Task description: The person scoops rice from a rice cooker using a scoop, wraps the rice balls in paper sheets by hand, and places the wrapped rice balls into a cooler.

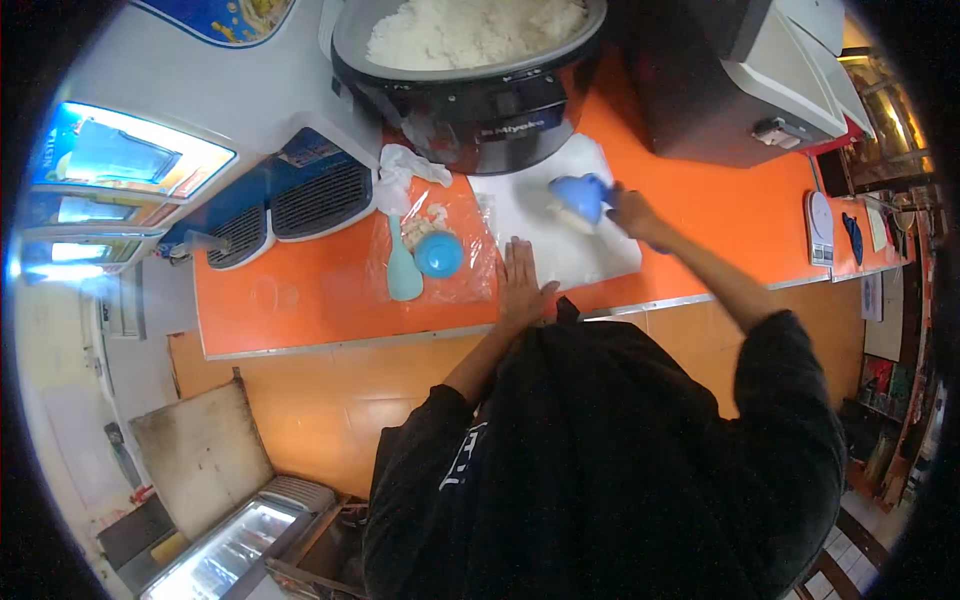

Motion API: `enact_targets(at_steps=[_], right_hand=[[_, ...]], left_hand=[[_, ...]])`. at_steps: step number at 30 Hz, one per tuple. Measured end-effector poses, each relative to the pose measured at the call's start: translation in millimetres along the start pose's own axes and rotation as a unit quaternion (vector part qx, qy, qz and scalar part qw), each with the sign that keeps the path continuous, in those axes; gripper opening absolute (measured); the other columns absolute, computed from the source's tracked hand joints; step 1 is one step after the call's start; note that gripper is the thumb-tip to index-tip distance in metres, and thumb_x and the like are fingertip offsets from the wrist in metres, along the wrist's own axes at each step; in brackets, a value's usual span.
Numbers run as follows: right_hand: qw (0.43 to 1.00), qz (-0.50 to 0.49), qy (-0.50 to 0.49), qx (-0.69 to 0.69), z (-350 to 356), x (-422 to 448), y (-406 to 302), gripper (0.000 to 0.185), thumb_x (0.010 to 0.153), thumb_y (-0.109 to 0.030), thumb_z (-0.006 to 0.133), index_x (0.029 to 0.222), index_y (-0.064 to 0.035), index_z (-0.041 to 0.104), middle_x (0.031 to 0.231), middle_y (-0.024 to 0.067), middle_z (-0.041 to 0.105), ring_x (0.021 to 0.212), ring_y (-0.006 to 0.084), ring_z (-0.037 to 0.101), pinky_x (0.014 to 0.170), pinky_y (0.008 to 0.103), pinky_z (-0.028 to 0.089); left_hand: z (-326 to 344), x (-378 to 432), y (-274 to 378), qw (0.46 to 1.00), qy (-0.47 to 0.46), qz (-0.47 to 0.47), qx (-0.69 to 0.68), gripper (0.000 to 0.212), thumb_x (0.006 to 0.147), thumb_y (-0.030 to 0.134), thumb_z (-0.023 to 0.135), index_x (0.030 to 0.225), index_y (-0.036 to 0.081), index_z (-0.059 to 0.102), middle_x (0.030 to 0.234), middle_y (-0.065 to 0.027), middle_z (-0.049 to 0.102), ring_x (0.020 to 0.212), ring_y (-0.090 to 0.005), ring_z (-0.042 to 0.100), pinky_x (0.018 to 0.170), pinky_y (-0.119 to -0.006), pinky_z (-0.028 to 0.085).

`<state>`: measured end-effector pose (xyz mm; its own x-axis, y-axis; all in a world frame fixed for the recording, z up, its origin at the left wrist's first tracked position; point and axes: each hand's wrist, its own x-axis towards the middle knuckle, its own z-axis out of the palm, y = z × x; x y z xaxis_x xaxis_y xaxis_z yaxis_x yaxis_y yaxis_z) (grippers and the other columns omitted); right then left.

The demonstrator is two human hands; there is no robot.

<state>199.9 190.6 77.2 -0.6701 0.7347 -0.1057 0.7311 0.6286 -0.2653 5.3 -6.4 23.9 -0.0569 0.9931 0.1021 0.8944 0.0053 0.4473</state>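
My right hand point(636, 216) is closed on the handle of a blue brush-like tool point(579, 196) with a pale underside, over a white sheet point(544, 240) on the orange counter point(330, 300). Motion blurs the tool, so its exact kind is unclear. Flat against the sheet's left edge lies my left hand point(525, 285), its fingers extended and nothing held. Left of it, a clear plastic bag point(469, 285) bears a pale green rice paddle point(405, 270), a small blue bowl point(439, 254) and some rice clumps point(420, 227). A crumpled white cloth point(409, 169) touches the bag's top.
A Miyako rice cooker point(480, 120) full of white rice point(472, 34) stands behind the sheet. At the left is a drink dispenser point(285, 67) with drip trays point(322, 199); at the right, a dark-sided machine point(697, 105) and a kitchen scale point(820, 229). The counter's metal edge point(675, 302) runs before me.
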Motion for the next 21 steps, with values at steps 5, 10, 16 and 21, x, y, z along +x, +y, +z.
enact_targets(at_steps=[5, 10, 16, 21], right_hand=[[0.994, 0.083, -0.015, -0.063, 34.4, 2.6, -63.9, 0.021, 0.081, -0.011, 0.04, 0.099, -0.0015, 0.035, 0.073, 0.0222, 0.057, 0.062, 0.0329, 0.061, 0.049, 0.0394, 0.05], [0.987, 0.039, -0.018, -0.152, 52.6, -13.2, -87.8, 0.019, 0.082, -0.011, 0.042, 0.095, -0.0004, 0.034, 0.07, 0.0165, 0.057, 0.056, 0.028, 0.061, 0.045, 0.0349, 0.051], [0.987, 0.036, 0.016, -0.154, 52.0, -19.3, -82.9, 0.019, 0.079, -0.007, 0.044, 0.095, -0.0012, 0.035, 0.066, 0.0136, 0.055, 0.052, 0.0233, 0.06, 0.04, 0.0311, 0.049], [0.993, 0.056, 0.013, -0.102, 56.8, -11.8, -77.6, 0.025, 0.078, -0.008, 0.045, 0.099, -0.0011, 0.033, 0.069, 0.0172, 0.056, 0.055, 0.0309, 0.06, 0.044, 0.038, 0.049]], left_hand=[[-5.1, -12.4, -1.8, 0.998, -0.038, -0.053, 0.02, 0.086, 0.076, 0.051, 0.047, 0.131, -0.004, 0.012, 0.138, -0.0209, 0.008, 0.129, -0.0333, 0.006, 0.101, -0.051, 0.01], [-6.2, -14.3, 0.1, 0.997, -0.042, -0.046, 0.055, 0.084, 0.076, 0.053, 0.045, 0.132, -0.002, 0.015, 0.139, -0.0203, 0.008, 0.129, -0.0332, 0.008, 0.1, -0.053, 0.011], [-12.9, -12.1, 1.0, 0.995, -0.066, -0.058, 0.041, 0.079, 0.077, 0.05, 0.047, 0.132, 0.0, 0.019, 0.139, -0.0192, 0.008, 0.129, -0.0335, 0.008, 0.097, -0.057, 0.014], [-7.4, -14.8, -1.6, 0.996, -0.043, -0.042, 0.06, 0.079, 0.076, 0.05, 0.047, 0.132, 0.002, 0.019, 0.139, -0.0186, 0.008, 0.129, -0.0335, 0.009, 0.097, -0.057, 0.014]])
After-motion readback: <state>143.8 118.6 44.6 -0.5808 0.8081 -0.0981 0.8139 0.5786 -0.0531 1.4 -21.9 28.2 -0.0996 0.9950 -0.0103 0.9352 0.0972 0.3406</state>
